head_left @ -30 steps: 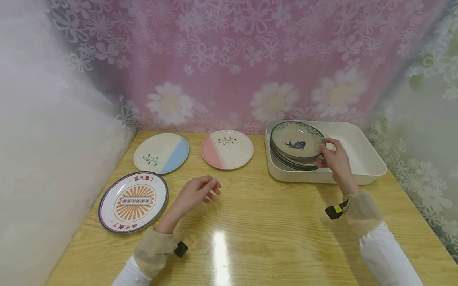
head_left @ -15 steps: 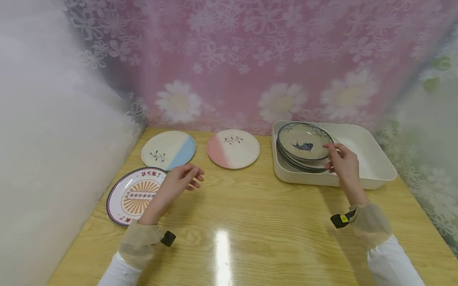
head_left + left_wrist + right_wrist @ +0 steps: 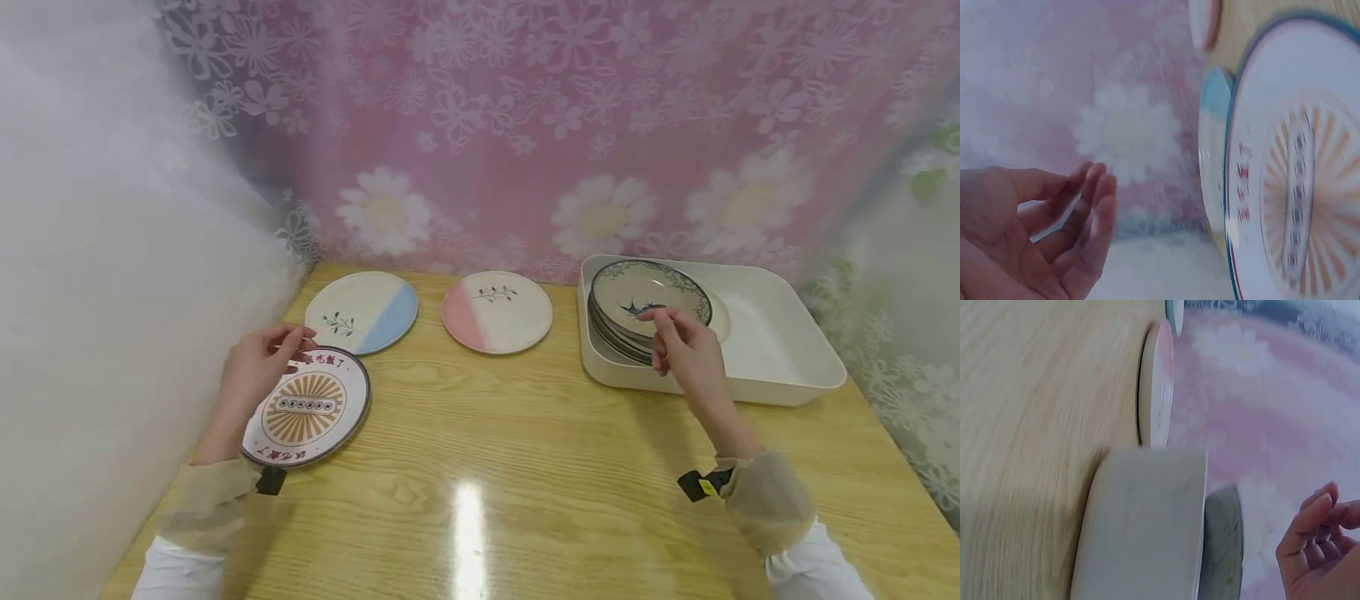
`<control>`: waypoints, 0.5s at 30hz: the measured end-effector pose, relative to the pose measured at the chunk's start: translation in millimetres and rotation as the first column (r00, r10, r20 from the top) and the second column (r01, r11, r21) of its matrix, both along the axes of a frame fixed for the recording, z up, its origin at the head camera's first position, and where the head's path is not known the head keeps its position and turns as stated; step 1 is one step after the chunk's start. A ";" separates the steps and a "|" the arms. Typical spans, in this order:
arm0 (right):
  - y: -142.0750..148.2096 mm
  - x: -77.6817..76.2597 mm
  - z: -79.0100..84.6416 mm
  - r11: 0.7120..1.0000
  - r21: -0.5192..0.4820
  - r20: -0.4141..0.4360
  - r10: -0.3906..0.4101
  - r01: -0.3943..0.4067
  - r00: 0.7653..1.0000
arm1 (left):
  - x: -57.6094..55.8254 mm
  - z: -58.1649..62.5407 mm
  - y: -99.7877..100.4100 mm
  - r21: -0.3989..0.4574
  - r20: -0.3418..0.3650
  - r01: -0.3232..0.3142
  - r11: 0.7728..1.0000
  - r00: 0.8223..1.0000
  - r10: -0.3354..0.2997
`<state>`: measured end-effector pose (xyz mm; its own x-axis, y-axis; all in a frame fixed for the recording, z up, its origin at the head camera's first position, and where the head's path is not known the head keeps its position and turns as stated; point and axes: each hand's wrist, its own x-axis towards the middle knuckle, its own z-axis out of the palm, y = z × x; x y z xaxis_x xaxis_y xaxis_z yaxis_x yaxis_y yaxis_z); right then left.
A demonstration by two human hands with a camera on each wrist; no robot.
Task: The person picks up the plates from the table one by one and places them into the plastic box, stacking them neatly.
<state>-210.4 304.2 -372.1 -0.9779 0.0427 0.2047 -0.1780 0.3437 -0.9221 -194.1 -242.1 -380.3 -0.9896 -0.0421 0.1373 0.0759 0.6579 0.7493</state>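
Note:
My left hand (image 3: 258, 367) hovers by the left edge of a round plate (image 3: 315, 400) with an orange sunburst and red lettering. In the left wrist view its fingers and thumb bend loosely toward each other, holding nothing, apart from the sunburst plate (image 3: 1310, 187). My right hand (image 3: 690, 350) is above the front right of a stack of plates whose top one, a fish-patterned plate (image 3: 630, 287), has a blue rim. Part of the fish is hidden behind the fingers. The right wrist view shows the right hand (image 3: 1322, 550) loosely curled with nothing in it.
The plate stack leans in the left end of a white rectangular bin (image 3: 780, 333) on the wooden table (image 3: 480, 433). A blue-and-cream plate (image 3: 352, 308) and a pink-and-cream plate (image 3: 513, 317) lie along the back edge, before a pink floral curtain (image 3: 480, 192).
The left hand has swept left, across the sunburst plate to its far side. My right hand has come off the fish plate's right rim and shifted left over the plate. The head view has turned slightly.

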 end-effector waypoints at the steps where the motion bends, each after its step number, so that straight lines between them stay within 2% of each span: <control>1: -3.8 2.2 0.1 1.000 -0.002 0.001 0.019 -0.019 1.000 | 0.6 -1.4 -8.3 -0.054 -0.010 -0.038 0.998 0.999 0.037; 3: -11.6 6.3 0.7 0.999 0.001 0.004 0.051 -0.051 0.999 | 2.2 -5.9 -23.6 -0.160 -0.011 -0.099 0.982 0.995 0.098; 5: -18.6 9.9 1.6 0.997 0.014 0.012 0.073 -0.073 0.997 | 4.2 -10.8 -37.0 -0.239 0.013 -0.133 0.962 0.990 0.140; 8: -28.0 15.3 2.7 0.993 0.034 0.020 0.109 -0.110 0.994 | 8.4 -18.8 -52.9 -0.319 0.066 -0.136 0.938 0.984 0.165; 10: -33.2 18.2 2.4 0.990 0.042 0.030 0.134 -0.135 0.991 | 11.7 -22.8 -62.1 -0.346 0.125 -0.101 0.933 0.980 0.153; 12: -38.1 20.7 1.2 0.986 0.057 0.032 0.153 -0.155 0.988 | 14.9 -26.3 -69.9 -0.375 0.209 -0.042 0.926 0.969 0.129; 15: -43.4 23.2 -2.0 0.980 0.082 0.053 0.176 -0.180 0.983 | 16.5 -32.7 -80.9 -0.404 0.353 0.068 0.912 0.932 0.087</control>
